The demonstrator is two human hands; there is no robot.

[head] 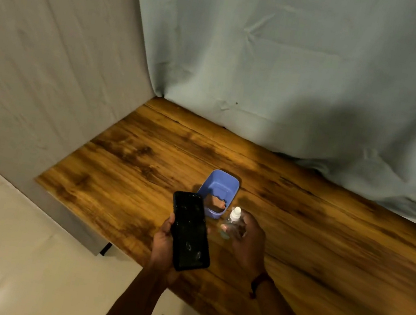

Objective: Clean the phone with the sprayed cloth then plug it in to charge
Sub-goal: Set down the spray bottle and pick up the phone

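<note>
Phone covers left hand palm; bottle in right hand blurred.

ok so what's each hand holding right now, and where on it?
Left hand grips the black phone by its lower half. Right hand holds the clear spray bottle round its body, below the white cap.

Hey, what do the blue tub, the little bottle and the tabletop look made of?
The blue tub: likely matte moulded plastic, uniform colour. The bottle: probably clear plastic, see-through body, white cap. The tabletop: wood-grain pattern, slight sheen, wood or laminate.
</note>
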